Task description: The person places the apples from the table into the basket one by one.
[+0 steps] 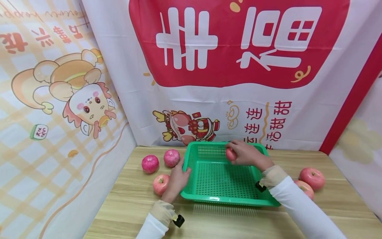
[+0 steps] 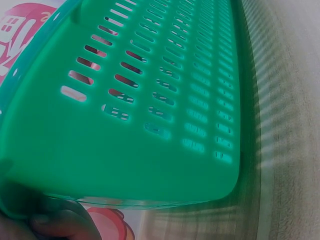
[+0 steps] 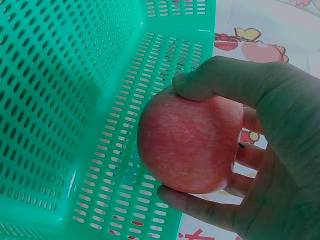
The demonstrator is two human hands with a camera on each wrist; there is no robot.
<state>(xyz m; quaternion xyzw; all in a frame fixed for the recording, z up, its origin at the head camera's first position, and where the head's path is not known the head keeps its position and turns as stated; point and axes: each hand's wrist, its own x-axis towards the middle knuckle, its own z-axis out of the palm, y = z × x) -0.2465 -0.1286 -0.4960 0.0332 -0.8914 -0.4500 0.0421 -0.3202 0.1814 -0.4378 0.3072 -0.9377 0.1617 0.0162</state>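
A green slotted plastic basket stands on the wooden table with nothing lying in it. At its left side my left hand grips the rim; in the left wrist view the fingers curl at the basket's edge. My right hand holds a red apple over the basket's far part, thumb on one side and fingers on the other. Just left of my left hand sits another apple. Behind it are two magenta, onion-like round things, one close to the basket's far left corner.
Two more apples lie right of the basket: a red one and a paler one partly hidden by my right sleeve. A printed cloth hangs along the table's back edge, with another patterned cloth at the left.
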